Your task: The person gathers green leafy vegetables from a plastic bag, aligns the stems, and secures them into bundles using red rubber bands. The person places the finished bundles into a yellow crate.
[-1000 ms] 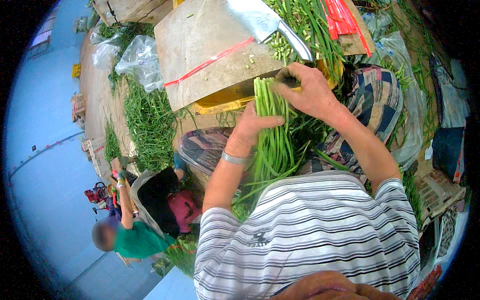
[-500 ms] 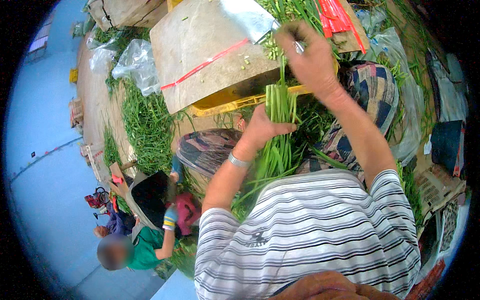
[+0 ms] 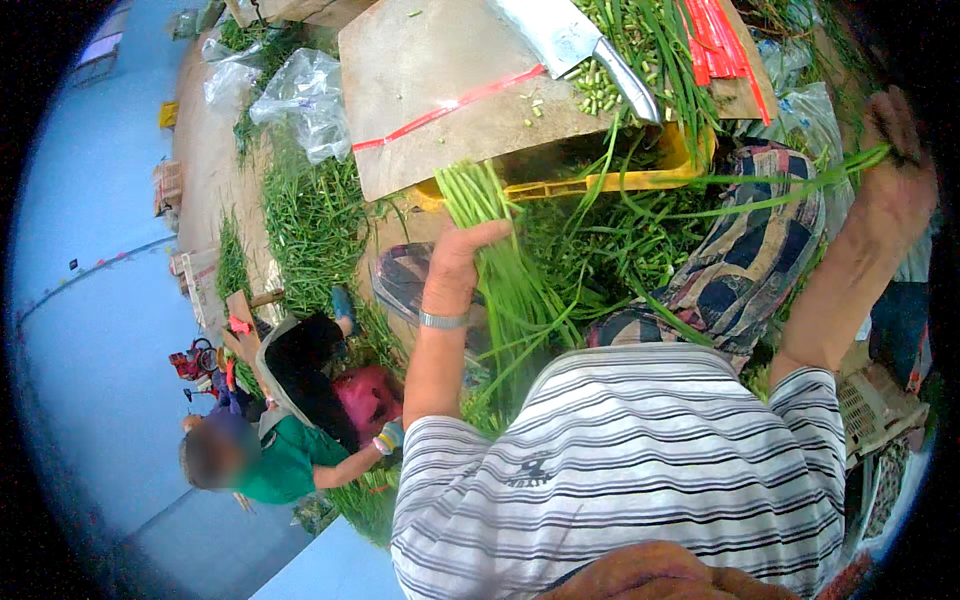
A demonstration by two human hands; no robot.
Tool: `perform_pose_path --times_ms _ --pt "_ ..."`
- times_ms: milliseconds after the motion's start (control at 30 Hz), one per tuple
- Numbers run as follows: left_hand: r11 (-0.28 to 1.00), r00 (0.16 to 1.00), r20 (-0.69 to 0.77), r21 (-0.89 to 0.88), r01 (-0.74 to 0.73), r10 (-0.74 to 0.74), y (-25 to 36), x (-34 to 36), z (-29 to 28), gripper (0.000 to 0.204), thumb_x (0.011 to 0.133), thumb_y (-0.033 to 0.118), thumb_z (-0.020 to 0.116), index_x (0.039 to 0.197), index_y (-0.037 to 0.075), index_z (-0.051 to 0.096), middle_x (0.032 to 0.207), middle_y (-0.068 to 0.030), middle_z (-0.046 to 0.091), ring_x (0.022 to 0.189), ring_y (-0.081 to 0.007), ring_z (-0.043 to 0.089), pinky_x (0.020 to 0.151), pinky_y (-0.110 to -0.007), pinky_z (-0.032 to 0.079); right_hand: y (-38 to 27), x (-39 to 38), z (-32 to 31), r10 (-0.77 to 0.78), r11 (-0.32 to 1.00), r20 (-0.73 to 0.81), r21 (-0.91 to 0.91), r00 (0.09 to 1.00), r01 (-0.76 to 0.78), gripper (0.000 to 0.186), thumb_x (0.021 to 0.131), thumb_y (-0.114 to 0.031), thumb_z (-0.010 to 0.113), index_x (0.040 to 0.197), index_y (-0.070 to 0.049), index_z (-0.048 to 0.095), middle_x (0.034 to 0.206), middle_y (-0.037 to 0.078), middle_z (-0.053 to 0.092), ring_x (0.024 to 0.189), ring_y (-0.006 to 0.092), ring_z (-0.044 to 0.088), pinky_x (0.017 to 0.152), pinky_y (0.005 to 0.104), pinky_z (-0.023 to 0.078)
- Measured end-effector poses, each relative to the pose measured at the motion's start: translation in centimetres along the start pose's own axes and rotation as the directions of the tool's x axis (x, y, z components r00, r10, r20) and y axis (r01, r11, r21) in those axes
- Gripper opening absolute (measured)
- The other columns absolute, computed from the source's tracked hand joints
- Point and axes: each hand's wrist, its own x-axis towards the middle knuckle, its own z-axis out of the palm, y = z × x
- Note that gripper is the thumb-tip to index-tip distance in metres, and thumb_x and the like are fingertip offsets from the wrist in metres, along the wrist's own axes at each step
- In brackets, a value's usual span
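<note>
My left hand (image 3: 462, 265) is closed round a bunch of long green stalks (image 3: 520, 300), cut ends pointing up toward a board. Out at the far right, my right hand (image 3: 897, 155) is blurred but looks closed on a few long thin green stalks (image 3: 770, 200) that trail back to the left. On the board (image 3: 430, 90) lies a cleaver (image 3: 575, 50), its metal handle reaching over the near edge, touched by neither hand. Small chopped green pieces (image 3: 597, 92) and loose stalks (image 3: 650, 45) lie beside the blade.
A yellow crate (image 3: 690, 160) stands under the board, cut greens below it. Red strips (image 3: 715, 40) lie at the board's right; one red strip (image 3: 450, 105) crosses it. Heaped greens (image 3: 310, 230) and clear plastic (image 3: 305, 100) lie left. A person in green (image 3: 290, 460) works at lower left.
My right hand has swung from beside the cleaver handle out to the far right, drawing thin stalks along. My left hand has moved left with the bunch. The cleaver handle is now uncovered.
</note>
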Motion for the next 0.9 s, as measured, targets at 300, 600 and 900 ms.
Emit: perform_pose_path --times_ms 300,600,900 --pt "0.856 0.906 0.082 0.301 -0.421 0.416 10.2 -6.4 5.9 0.054 0.063 -0.008 0.066 0.114 0.000 0.050 0.097 -0.0125 0.060 0.080 -0.0229 0.063 0.071 -0.037 0.054 9.8 -13.7 6.2 0.953 0.304 0.298 -0.917 0.062 -0.259 0.031 0.084 -0.029 0.056 0.095 0.000 0.060 0.080 0.017 0.062 0.074 0.0284 0.062 0.066 0.0369 0.048" --pt "0.619 0.579 -0.234 0.409 -0.670 0.781 14.3 -9.7 4.3 0.058 0.062 -0.008 0.063 0.118 -0.003 0.047 0.096 -0.0159 0.059 0.085 -0.0237 0.059 0.074 -0.035 0.051 18.1 -21.9 -4.3 0.894 0.448 0.311 -0.644 -0.323 0.620 0.035 0.083 -0.020 0.046 0.109 0.002 0.052 0.083 0.023 0.062 0.085 0.0364 0.061 0.073 0.0483 0.048" --pt "0.436 0.577 0.058 0.594 -0.676 0.815 16.7 -14.5 3.7 0.062 0.062 0.001 0.068 0.117 -0.005 0.042 0.099 -0.0149 0.051 0.086 -0.0221 0.053 0.079 -0.036 0.045 17.5 -15.3 -0.3 0.744 0.414 0.583 -0.786 0.327 0.460 0.025 0.078 -0.024 0.056 0.074 0.000 0.062 0.071 0.021 0.061 0.067 0.0384 0.061 0.064 0.0433 0.052"
